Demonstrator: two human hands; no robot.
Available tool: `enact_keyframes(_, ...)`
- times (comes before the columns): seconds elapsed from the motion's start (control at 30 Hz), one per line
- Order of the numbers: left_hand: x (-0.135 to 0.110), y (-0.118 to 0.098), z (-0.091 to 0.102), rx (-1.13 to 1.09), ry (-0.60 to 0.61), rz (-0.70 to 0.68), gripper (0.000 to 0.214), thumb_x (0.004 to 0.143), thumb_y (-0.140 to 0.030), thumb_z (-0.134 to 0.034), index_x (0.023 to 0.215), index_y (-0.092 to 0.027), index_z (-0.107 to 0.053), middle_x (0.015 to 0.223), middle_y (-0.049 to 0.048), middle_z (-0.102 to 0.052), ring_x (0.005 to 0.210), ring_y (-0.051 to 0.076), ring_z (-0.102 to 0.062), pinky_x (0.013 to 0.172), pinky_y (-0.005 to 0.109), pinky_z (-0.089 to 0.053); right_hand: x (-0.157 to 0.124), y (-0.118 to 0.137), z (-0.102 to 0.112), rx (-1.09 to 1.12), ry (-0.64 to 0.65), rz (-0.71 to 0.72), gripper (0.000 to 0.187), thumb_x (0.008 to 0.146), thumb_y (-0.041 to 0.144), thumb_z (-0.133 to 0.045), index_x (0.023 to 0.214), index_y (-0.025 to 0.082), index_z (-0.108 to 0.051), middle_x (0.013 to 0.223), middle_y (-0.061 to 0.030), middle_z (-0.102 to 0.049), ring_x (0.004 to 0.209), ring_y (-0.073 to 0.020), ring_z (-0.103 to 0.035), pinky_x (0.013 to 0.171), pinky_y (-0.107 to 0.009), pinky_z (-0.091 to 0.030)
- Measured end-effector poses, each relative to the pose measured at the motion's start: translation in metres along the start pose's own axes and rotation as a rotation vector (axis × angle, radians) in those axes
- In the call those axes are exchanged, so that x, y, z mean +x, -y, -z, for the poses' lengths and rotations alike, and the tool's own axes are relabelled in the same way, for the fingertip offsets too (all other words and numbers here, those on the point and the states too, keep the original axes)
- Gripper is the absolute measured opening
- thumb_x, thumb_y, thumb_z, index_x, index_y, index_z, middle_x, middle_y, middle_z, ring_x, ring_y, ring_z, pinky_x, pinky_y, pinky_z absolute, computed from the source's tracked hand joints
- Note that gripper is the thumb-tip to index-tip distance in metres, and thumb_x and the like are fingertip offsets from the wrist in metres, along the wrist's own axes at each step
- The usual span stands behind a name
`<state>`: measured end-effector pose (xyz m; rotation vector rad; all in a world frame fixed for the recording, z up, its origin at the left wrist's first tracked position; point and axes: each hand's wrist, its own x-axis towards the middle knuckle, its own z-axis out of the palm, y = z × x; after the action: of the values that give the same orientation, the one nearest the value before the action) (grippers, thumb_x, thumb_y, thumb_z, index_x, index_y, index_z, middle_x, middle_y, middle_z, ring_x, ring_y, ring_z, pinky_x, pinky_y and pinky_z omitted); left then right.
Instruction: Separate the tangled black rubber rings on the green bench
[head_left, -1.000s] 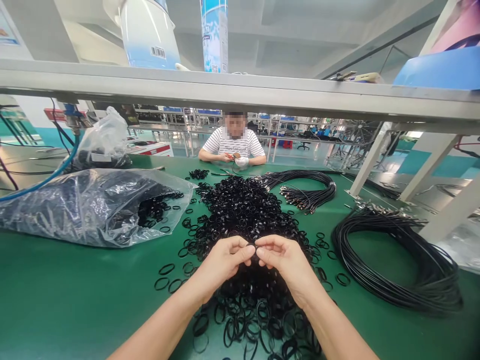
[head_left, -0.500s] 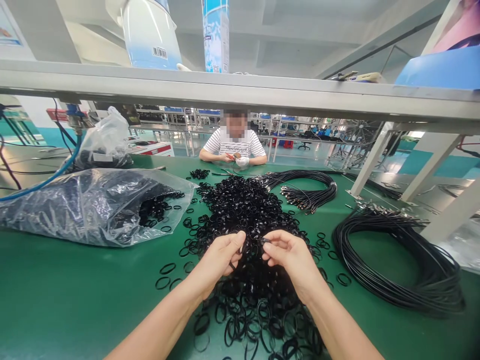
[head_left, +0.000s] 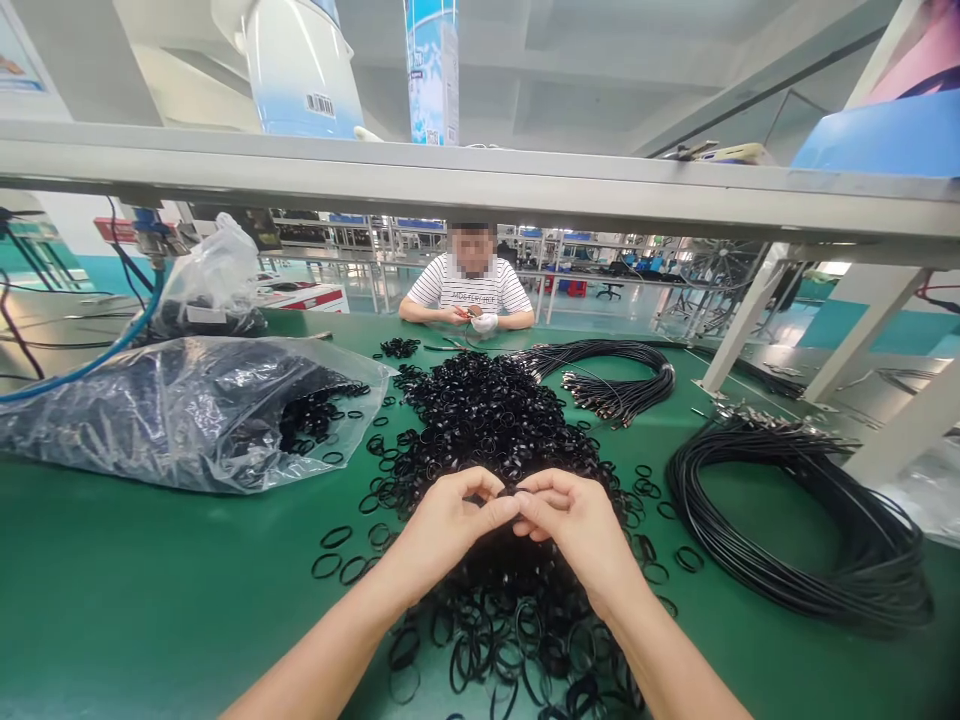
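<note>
A big heap of black rubber rings (head_left: 487,420) covers the middle of the green table (head_left: 150,590). Just above its near part, my left hand (head_left: 442,530) and my right hand (head_left: 577,530) meet fingertip to fingertip. Both are pinched shut on a small black ring between them, which the fingers mostly hide. Loose rings lie scattered around the heap on both sides.
A clear plastic bag of rings (head_left: 172,405) lies open at the left. A coil of black cables (head_left: 795,520) lies at the right, another bundle (head_left: 607,375) farther back. A person in a striped shirt (head_left: 469,290) works across the table. A metal shelf (head_left: 480,185) spans overhead.
Half a second ago my hands were slightly apart over the heap; they have come back together, fingertips touching, as they were a second ago.
</note>
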<state>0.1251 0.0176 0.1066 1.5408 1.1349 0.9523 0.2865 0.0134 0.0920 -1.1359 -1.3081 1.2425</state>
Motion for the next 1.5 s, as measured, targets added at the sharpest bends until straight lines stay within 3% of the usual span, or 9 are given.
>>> enact_keyframes(0.17, 0.0022, 0.0037, -0.0006, -0.102, 0.014, 0.071, 0.028, 0.077, -0.044, -0.061, 0.079, -0.016, -0.062, 0.067, -0.0012, -0.061, 0.037, 0.003, -0.026, 0.037, 0.019, -0.014, 0.0028, -0.0018, 0.0027, 0.046, -0.024, 0.013, 0.022, 0.069, 0.032, -0.071, 0.085, 0.016, -0.071, 0.075, -0.0044, -0.07, 0.071, -0.0177, -0.063, 0.06, -0.026, -0.047)
enact_keyframes(0.4, 0.0042, -0.0007, 0.0026, -0.181, -0.087, 0.099, 0.025, 0.075, -0.04, -0.061, 0.081, -0.016, -0.06, 0.071, -0.0003, -0.061, 0.035, 0.0, -0.027, 0.036, 0.019, -0.011, 0.0036, 0.0019, 0.0071, 0.092, -0.084, -0.012, 0.02, 0.069, 0.03, -0.068, 0.083, 0.016, -0.069, 0.074, -0.0025, -0.065, 0.067, -0.0139, -0.059, 0.057, -0.023, -0.045)
enact_keyframes(0.57, 0.0017, -0.0025, 0.0006, -0.202, -0.066, 0.122, 0.019, 0.073, -0.034, -0.063, 0.078, -0.016, -0.058, 0.063, -0.0037, -0.057, 0.035, 0.001, -0.026, 0.036, 0.018, -0.012, -0.0007, 0.006, 0.0023, 0.112, 0.031, 0.002, 0.028, 0.068, 0.037, -0.072, 0.086, 0.016, -0.067, 0.085, -0.0056, -0.069, 0.08, -0.0183, -0.062, 0.062, -0.025, -0.048)
enact_keyframes(0.67, 0.0, -0.002, -0.0019, -0.205, -0.044, 0.126, 0.022, 0.072, -0.035, -0.066, 0.074, -0.016, -0.056, 0.058, -0.0049, -0.055, 0.035, 0.001, -0.026, 0.036, 0.017, -0.012, -0.0013, 0.0056, -0.0016, 0.132, 0.085, 0.016, 0.03, 0.066, 0.035, -0.076, 0.087, 0.015, -0.068, 0.077, -0.0051, -0.069, 0.071, -0.0158, -0.061, 0.06, -0.024, -0.046)
enact_keyframes(0.77, -0.0005, -0.0021, -0.003, -0.212, -0.048, 0.117, 0.027, 0.073, -0.041, -0.065, 0.072, -0.016, -0.055, 0.058, -0.0049, -0.054, 0.035, 0.001, -0.028, 0.036, 0.017, -0.012, 0.0001, 0.0046, -0.0016, 0.131, 0.035, 0.03, 0.024, 0.065, 0.031, -0.076, 0.08, 0.014, -0.069, 0.067, -0.0032, -0.067, 0.061, -0.0131, -0.059, 0.058, -0.024, -0.044)
enact_keyframes(1.03, 0.0034, -0.0017, 0.0019, -0.204, -0.117, 0.094, 0.027, 0.079, -0.041, -0.057, 0.077, -0.015, -0.06, 0.079, 0.0032, -0.067, 0.035, 0.0, -0.029, 0.036, 0.018, -0.012, 0.0025, 0.0032, 0.0042, 0.127, -0.011, 0.019, 0.02, 0.07, 0.034, -0.069, 0.074, 0.016, -0.061, 0.071, -0.0029, -0.065, 0.067, -0.0149, -0.061, 0.058, -0.024, -0.048)
enact_keyframes(1.2, 0.0025, -0.0012, -0.001, -0.187, -0.09, 0.11, 0.025, 0.071, -0.039, -0.068, 0.079, -0.015, -0.063, 0.063, -0.0015, -0.061, 0.035, 0.001, -0.028, 0.036, 0.017, -0.013, 0.0, 0.0007, -0.0015, 0.057, 0.025, 0.065, 0.024, 0.073, 0.033, -0.069, 0.089, 0.017, -0.063, 0.083, -0.0047, -0.066, 0.075, -0.0181, -0.063, 0.057, -0.025, -0.048)
enact_keyframes(1.3, 0.0013, -0.0008, -0.004, -0.178, -0.086, 0.107, 0.027, 0.066, -0.038, -0.073, 0.073, -0.015, -0.062, 0.053, -0.0045, -0.055, 0.035, 0.002, -0.027, 0.036, 0.017, -0.013, -0.0006, 0.0002, -0.0024, 0.039, 0.021, 0.086, 0.019, 0.073, 0.03, -0.069, 0.084, 0.015, -0.065, 0.076, -0.0046, -0.067, 0.067, -0.0162, -0.063, 0.057, -0.025, -0.047)
enact_keyframes(1.5, 0.0008, 0.0005, -0.0028, -0.204, -0.172, 0.063, 0.027, 0.082, -0.041, -0.056, 0.076, -0.015, -0.057, 0.077, 0.0013, -0.064, 0.036, 0.0, -0.029, 0.038, 0.018, -0.014, 0.0026, 0.0015, 0.0, 0.141, -0.103, 0.07, 0.021, 0.069, 0.031, -0.072, 0.08, 0.014, -0.065, 0.07, -0.0035, -0.066, 0.064, -0.0163, -0.063, 0.055, -0.024, -0.047)
